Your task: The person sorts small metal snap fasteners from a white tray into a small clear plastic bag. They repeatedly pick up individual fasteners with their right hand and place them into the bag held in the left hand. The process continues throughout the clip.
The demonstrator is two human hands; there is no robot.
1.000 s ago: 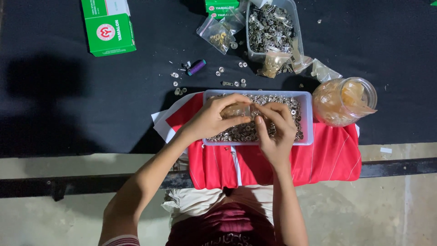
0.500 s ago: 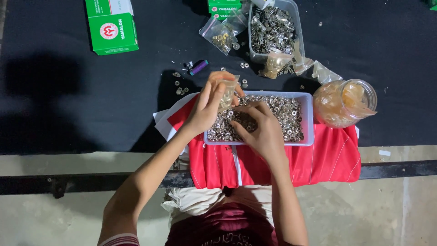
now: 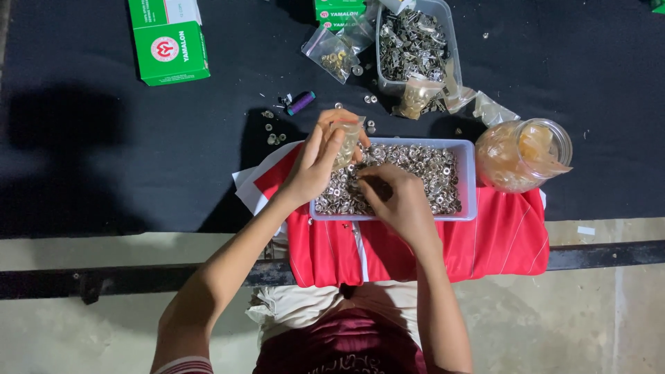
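Black table top (image 3: 104, 159) w/ dark metal rail (image 3: 104, 280) at front edge. Below it grey concrete floor (image 3: 568, 318), some stains. Light is dim, soft shadows on table.

Left hand (image 3: 315, 163) holds a small clear bag (image 3: 348, 142); right hand (image 3: 395, 201) digs in the tray (image 3: 468, 181).

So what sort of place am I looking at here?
Probably a small garment-trim or packing workbench: a black cloth-covered table, a shallow clear plastic tray of small silver metal fasteners on folded red fabric, and a small clear plastic bag in the left hand.
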